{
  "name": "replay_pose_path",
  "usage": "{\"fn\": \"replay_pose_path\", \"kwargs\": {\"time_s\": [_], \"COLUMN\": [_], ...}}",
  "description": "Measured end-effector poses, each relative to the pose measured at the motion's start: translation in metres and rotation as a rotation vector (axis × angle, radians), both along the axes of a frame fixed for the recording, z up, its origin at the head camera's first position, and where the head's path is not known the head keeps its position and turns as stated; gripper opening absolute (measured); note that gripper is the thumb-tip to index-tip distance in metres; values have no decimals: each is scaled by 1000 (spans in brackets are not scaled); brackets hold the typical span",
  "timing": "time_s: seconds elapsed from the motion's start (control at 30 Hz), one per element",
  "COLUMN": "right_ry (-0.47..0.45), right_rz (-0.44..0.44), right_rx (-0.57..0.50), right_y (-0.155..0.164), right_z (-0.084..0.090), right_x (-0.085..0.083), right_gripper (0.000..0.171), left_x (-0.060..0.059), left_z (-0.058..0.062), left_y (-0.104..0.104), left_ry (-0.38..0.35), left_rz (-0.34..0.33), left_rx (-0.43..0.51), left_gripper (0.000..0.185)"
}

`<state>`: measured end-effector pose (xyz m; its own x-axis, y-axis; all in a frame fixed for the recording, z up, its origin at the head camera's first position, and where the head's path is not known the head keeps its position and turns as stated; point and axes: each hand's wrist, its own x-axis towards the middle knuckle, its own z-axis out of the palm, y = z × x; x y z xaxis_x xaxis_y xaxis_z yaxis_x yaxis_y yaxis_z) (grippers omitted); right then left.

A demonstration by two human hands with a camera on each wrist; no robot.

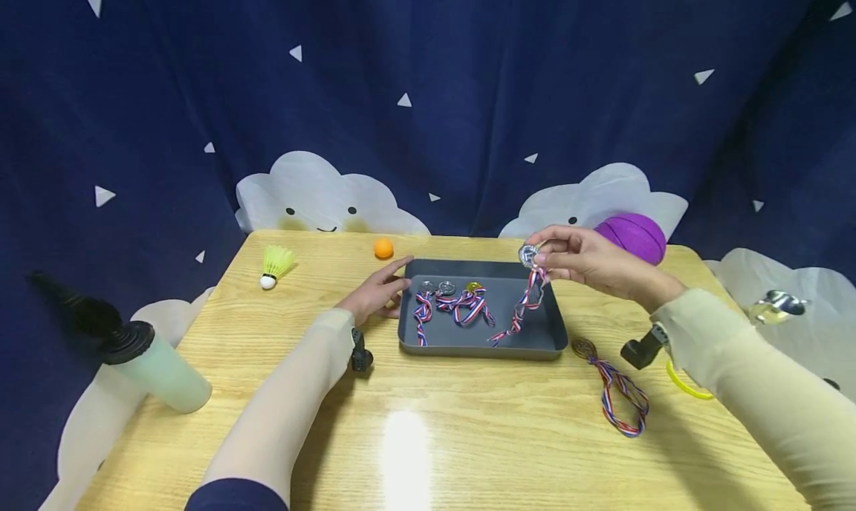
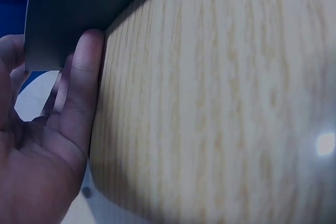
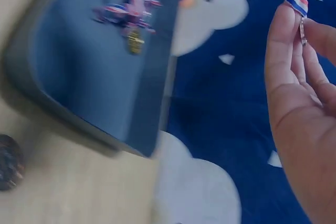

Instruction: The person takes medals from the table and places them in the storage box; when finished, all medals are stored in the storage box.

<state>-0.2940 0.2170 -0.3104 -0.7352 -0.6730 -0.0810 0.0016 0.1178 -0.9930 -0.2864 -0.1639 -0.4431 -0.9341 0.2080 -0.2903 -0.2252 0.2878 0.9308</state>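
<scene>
We are pinching a silver medal (image 1: 528,255) in our right hand (image 1: 588,262), ribbon (image 1: 524,307) trailing into the grey tray (image 1: 548,331). Our left hand (image 1: 374,295), fingers relaxed, is touching the tray's left edge.

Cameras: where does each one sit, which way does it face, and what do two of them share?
Head: above, looking forward and down at table; both hands show.
Left wrist: low, beside left hand touching gray tray.
Right wrist: behind right hand pinching silver medal.
All three share the tray.

L hand (image 1: 376,292) flat, R hand (image 1: 588,262) raised, pinching
</scene>
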Motion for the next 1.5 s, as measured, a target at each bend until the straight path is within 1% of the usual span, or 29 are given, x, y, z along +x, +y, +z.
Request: {"fn": "replay_pose_path", "kwargs": {"time_s": [0.07, 0.17, 0.23, 0.3, 0.37, 0.47, 0.6, 0.73, 0.83, 0.87, 0.97, 1.07, 1.1, 1.2, 1.23, 1.33, 1.43, 1.5], "right_ry": [1, 12, 18, 32, 49, 90, 100, 77, 72, 79, 101, 143, 154, 193, 192, 174, 133, 132], "right_rz": [-14, -47, -75, -101, -126, -149, -161, -171, -181, -170, -179, -197, -214, -200, -185, -153, -131, -127], "right_rx": [78, 185, 235, 276, 316, 381, 456, 493, 502, 483, 517, 603, 661, 733, 738, 707, 627, 575], "right_y": [-6, -13, -17, -22, -28, -38, -46, -53, -56, -54, -56, -59, -62, -62, -61, -52, -39, -29], "right_z": [-18, -42, -55, -64, -70, -74, -82, -89, -94, -99, -100, -97, -92, -88, -85, -76, -63, -55], "right_x": [-3, -11, -17, -23, -28, -35, -42, -46, -48, -52, -53, -50, -45, -42, -41, -41, -42, -41], "right_gripper": [24, 28, 31, 32, 31, 28, 24, 20, 12, 8, 9, 7, 5, 8, 10, 16, 20, 22], "left_x": [0, 0, 1, 1, 1, 3, 3, 3, 2, 1, 0, -1, -1, -1, -1, -2, -2, -1], "left_z": [0, 1, 2, 2, 2, 2, 2, 2, 2, 2, 2, 3, 3, 3, 3, 3, 3, 3], "left_y": [1, 1, 2, 2, 1, 1, 1, 0, 0, 0, 0, 0, 0, 0, 0, 1, 1, -1], "left_ry": [4, 10, 15, 16, 16, 16, 9, -2, -9, -12, -25, -32, -33, -40, -42, -39, -35, -33], "left_rz": [-7, -4, -3, -6, -11, -10, -8, -9, -10, -10, 1, 10, 11, 14, 14, 4, -3, -2], "left_rx": [-4, 4, 16, 27, 29, 22, 15, 20, 22, 20, 13, 3, 2, 2, 2, 2, 1, 1], "left_gripper": [60, 60, 60, 60, 60, 60, 59, 60, 60, 60, 60, 60, 60, 59, 59, 59, 59, 59]}}
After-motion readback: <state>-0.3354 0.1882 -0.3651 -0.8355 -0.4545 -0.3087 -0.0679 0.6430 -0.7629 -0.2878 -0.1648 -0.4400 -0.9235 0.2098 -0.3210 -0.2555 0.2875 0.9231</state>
